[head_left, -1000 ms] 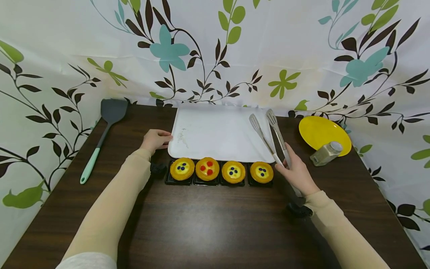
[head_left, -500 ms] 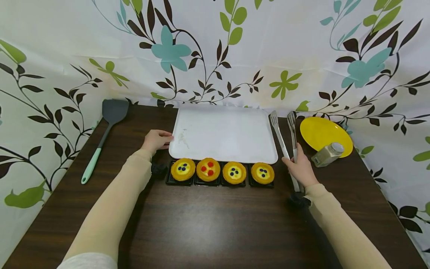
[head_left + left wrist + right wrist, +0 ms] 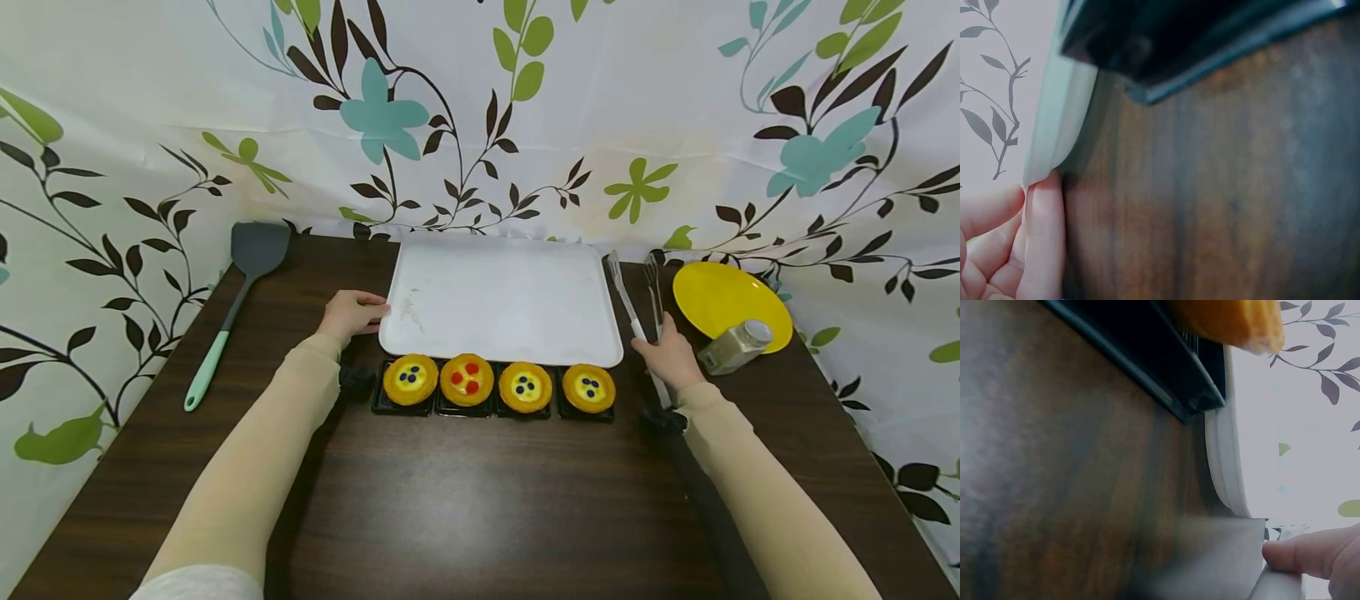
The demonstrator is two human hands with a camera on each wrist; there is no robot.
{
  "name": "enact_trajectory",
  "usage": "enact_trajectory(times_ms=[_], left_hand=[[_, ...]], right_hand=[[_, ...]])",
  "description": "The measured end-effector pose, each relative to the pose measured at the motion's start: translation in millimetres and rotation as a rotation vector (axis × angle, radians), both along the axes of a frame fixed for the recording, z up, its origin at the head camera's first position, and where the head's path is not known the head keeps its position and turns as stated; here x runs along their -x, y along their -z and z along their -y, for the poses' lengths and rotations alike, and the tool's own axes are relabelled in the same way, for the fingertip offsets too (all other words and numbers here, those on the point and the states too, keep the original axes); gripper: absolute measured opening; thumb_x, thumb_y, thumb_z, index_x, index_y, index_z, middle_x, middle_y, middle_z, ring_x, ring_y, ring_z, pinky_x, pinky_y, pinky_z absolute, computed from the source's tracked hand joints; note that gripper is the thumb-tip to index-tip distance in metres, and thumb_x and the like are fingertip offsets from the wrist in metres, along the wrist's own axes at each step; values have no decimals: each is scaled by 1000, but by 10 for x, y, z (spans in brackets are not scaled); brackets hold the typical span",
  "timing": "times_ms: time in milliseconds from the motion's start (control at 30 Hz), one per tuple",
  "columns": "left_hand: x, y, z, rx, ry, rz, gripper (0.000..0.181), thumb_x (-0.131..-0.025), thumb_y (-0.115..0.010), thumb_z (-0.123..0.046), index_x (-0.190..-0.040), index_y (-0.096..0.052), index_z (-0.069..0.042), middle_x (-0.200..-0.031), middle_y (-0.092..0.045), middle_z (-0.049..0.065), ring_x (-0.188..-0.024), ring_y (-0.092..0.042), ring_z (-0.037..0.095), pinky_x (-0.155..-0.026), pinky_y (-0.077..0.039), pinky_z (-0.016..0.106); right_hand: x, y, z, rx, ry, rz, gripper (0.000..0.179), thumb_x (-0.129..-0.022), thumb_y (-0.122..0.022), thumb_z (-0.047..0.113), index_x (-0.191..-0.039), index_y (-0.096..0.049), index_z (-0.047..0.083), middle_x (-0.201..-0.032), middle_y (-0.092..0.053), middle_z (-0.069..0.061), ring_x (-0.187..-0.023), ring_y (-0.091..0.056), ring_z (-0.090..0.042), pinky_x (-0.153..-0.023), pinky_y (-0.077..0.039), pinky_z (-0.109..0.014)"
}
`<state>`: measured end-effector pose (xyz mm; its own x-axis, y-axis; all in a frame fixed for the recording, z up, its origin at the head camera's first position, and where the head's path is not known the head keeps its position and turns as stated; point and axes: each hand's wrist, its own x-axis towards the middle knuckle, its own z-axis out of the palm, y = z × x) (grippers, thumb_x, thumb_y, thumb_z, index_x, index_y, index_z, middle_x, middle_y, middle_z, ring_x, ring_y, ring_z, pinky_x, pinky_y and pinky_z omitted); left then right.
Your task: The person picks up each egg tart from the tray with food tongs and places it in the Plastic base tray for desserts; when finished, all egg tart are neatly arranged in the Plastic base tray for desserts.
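My left hand (image 3: 350, 314) pinches the left edge of the white tray (image 3: 502, 292) between thumb and fingers; the left wrist view shows the thumb (image 3: 991, 209) against the rim. My right hand (image 3: 677, 357) holds metal tongs (image 3: 625, 293) just right of the tray. Their slotted ends point toward the back and stand apart. In the right wrist view the thumb (image 3: 1310, 553) lies on a tong handle (image 3: 1229, 553), blurred near the camera. Several egg tarts (image 3: 465, 379) sit in black square holders (image 3: 402, 408) in a row along the tray's front edge; one has red dots, the others blue.
A grey spatula with a mint handle (image 3: 206, 371) lies at the left of the dark wooden table (image 3: 450, 500). At the right, a shaker jar (image 3: 735, 346) lies against a yellow plate (image 3: 723, 296). A leaf-patterned cloth (image 3: 480, 108) hangs behind.
My right hand has moved the tongs from above the tray's right side to the table right of it, lowering them. My left hand has stayed at the tray's edge.
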<state>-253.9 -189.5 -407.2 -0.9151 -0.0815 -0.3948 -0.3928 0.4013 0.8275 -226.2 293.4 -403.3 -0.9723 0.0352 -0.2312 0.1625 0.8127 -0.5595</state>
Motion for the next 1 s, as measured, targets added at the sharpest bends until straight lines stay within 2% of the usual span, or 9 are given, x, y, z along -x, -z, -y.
enact_trajectory(times_ms=[33,100,167,267,700,833,1000], left_hand=[[-1,-1,-4,0,1,0,39,-96,-56,-16,-131,-53,2,-129,-51,22,-113,-56,32,-91,-52,33],[3,4,-4,0,1,3,39,-96,-57,-16,-131,-53,2,-129,-51,21,-113,-57,31,-91,-52,33],[10,14,0,-3,-1,1,38,-96,-57,-16,-130,-54,1,-128,-52,21,-112,-57,31,-90,-53,33],[16,28,7,-3,2,0,38,-96,-57,-16,-130,-54,1,-127,-52,21,-112,-57,31,-89,-53,32],[12,27,32,2,0,-10,39,-96,-57,-16,-130,-53,2,-127,-52,21,-112,-57,31,-89,-53,33],[13,35,26,-10,-5,-12,39,-96,-57,-16,-129,-54,2,-127,-52,21,-112,-57,31,-89,-53,33],[24,56,28,-21,-4,-18,39,-95,-58,-16,-129,-54,3,-127,-52,22,-112,-57,31,-88,-54,31]], right_hand=[[17,6,-4,-10,0,9,84,-97,-46,29,-145,10,-11,-132,-32,-46,-64,-65,-29,-99,-41,-58],[48,11,-8,-34,-1,20,85,-97,-45,31,-145,10,-11,-135,-28,-47,-89,-63,-42,-102,-36,-60],[76,15,-8,-61,-3,37,86,-97,-45,33,-145,11,-12,-138,-24,-47,-114,-48,-52,-104,-32,-62],[113,18,-6,-100,-2,62,87,-97,-44,34,-144,12,-13,-141,-16,-47,-127,-25,-58,-106,-28,-64],[236,-10,33,-178,-2,49,83,-95,-47,30,-141,1,-20,-139,-15,-48,-128,-22,-58,-107,-26,-64],[274,-21,64,-192,7,57,83,-95,-48,30,-141,0,-20,-138,-18,-48,-128,-25,-57,-107,-28,-63],[291,-33,97,-236,-18,53,83,-95,-48,30,-140,-1,-22,-136,-22,-48,-124,-30,-57,-105,-32,-62]])
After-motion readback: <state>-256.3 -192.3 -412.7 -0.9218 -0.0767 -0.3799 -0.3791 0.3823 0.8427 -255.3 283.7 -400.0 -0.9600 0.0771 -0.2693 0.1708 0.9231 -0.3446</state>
